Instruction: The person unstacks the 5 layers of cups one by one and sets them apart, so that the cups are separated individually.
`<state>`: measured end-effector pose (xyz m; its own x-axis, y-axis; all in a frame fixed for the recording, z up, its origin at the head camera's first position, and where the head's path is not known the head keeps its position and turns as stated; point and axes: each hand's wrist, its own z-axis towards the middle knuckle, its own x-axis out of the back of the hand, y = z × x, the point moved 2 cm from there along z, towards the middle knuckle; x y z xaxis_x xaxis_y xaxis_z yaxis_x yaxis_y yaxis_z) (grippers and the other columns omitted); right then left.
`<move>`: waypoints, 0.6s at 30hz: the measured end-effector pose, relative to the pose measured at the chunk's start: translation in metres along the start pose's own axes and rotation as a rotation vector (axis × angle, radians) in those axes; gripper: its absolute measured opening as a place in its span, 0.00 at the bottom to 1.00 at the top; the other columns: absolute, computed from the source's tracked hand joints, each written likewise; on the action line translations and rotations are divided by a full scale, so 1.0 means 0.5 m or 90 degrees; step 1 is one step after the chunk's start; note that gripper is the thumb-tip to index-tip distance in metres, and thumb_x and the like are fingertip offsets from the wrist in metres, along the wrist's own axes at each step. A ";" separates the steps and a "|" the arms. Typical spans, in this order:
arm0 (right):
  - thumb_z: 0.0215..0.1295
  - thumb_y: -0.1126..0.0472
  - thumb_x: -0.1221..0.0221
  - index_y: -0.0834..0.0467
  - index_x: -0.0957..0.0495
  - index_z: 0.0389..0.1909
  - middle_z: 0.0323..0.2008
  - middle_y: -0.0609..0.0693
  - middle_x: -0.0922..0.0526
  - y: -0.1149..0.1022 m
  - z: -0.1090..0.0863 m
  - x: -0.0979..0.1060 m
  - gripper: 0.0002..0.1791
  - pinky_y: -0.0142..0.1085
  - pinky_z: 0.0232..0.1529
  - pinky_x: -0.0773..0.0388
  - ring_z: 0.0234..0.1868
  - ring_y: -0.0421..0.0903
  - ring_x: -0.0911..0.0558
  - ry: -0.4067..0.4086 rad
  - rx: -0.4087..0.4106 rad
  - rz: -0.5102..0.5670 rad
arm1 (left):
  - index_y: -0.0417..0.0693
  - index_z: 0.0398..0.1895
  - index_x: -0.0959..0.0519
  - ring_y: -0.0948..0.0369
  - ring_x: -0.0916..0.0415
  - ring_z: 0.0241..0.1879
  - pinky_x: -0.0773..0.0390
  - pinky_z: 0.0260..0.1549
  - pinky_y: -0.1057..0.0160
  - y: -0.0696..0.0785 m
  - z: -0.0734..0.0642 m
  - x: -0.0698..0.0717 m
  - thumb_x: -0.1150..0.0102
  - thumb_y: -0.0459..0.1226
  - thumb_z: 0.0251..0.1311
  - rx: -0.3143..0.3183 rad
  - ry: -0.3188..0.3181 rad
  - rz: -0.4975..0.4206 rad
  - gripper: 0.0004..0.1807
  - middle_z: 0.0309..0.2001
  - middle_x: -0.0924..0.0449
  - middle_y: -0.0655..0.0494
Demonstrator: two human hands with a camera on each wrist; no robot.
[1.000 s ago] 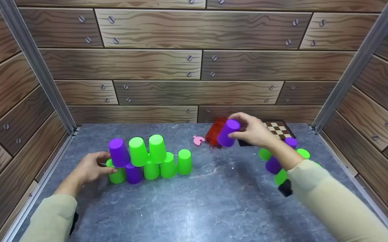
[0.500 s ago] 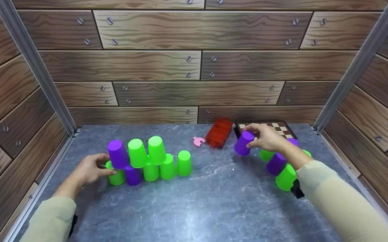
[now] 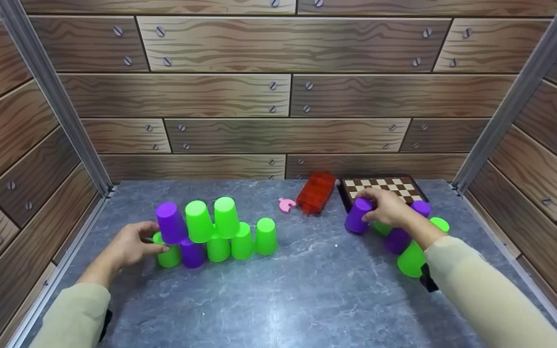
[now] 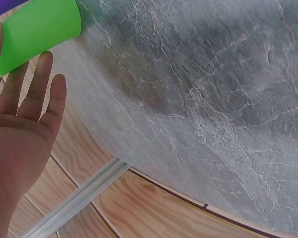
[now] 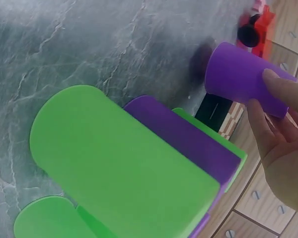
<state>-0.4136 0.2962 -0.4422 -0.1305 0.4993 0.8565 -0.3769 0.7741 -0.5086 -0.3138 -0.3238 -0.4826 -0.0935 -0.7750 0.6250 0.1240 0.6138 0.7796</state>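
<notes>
My left hand (image 3: 131, 243) rests around a green cup (image 3: 170, 256) at the left end of a row of upturned cups, thumb in front and fingertips behind. In the left wrist view, that green cup (image 4: 39, 34) lies between thumb and fingers, the lower fingers loosely extended. On the row stands a second tier: one purple cup (image 3: 171, 223) and two green cups. At the right, my right hand (image 3: 385, 209) pinches an upturned purple cup (image 3: 357, 216) between thumb and fingers, close to the table. The right wrist view shows this purple cup (image 5: 241, 77) tilted in the fingertips.
Beside the right forearm stand several more green and purple cups (image 3: 411, 261), partly hidden by it. Behind lie a checkered board (image 3: 379, 183), a red object (image 3: 316, 192) and a small pink piece (image 3: 286, 205). Wood-patterned walls (image 3: 225, 92) enclose the grey table (image 3: 259, 299).
My right hand has carried the purple cup right and down, from in front of the red object to near the board's front edge. The left hand and the tiers look the same.
</notes>
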 end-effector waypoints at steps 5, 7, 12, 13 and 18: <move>0.53 0.73 0.25 0.64 0.20 0.60 0.52 0.64 0.15 0.007 -0.003 -0.007 0.30 0.62 0.60 0.23 0.53 0.64 0.17 -0.003 -0.016 -0.001 | 0.32 0.57 0.18 0.41 0.15 0.53 0.14 0.52 0.47 0.000 0.000 -0.001 0.19 0.34 0.56 0.005 -0.002 -0.002 0.27 0.52 0.14 0.40; 0.53 0.74 0.26 0.64 0.20 0.60 0.52 0.65 0.15 0.009 -0.003 -0.008 0.31 0.63 0.61 0.23 0.54 0.66 0.17 -0.004 -0.022 -0.003 | 0.32 0.57 0.18 0.41 0.16 0.53 0.14 0.52 0.47 0.001 0.001 -0.002 0.19 0.34 0.56 0.007 -0.002 -0.003 0.27 0.52 0.14 0.40; 0.53 0.73 0.26 0.64 0.21 0.61 0.53 0.66 0.15 0.015 -0.003 -0.010 0.32 0.65 0.62 0.24 0.55 0.67 0.18 -0.004 -0.036 -0.011 | 0.31 0.57 0.19 0.39 0.16 0.53 0.13 0.50 0.47 0.003 0.000 0.000 0.19 0.33 0.56 0.004 -0.006 -0.006 0.27 0.52 0.14 0.39; 0.52 0.73 0.27 0.64 0.21 0.62 0.53 0.67 0.15 0.015 -0.002 -0.010 0.32 0.65 0.62 0.25 0.55 0.67 0.18 -0.003 -0.037 -0.012 | 0.30 0.57 0.19 0.39 0.16 0.53 0.13 0.50 0.47 0.003 0.000 0.000 0.20 0.32 0.56 0.002 -0.007 -0.007 0.27 0.52 0.14 0.39; 0.53 0.73 0.27 0.65 0.22 0.63 0.53 0.67 0.16 0.016 0.000 -0.008 0.33 0.66 0.62 0.25 0.55 0.68 0.18 -0.003 -0.038 -0.017 | 0.30 0.57 0.19 0.39 0.16 0.53 0.13 0.50 0.47 0.002 -0.001 0.002 0.19 0.32 0.56 0.001 -0.003 -0.007 0.28 0.52 0.14 0.38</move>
<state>-0.4159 0.3005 -0.4499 -0.1257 0.4767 0.8700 -0.3249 0.8088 -0.4901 -0.3134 -0.3238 -0.4813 -0.0993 -0.7810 0.6166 0.1216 0.6055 0.7865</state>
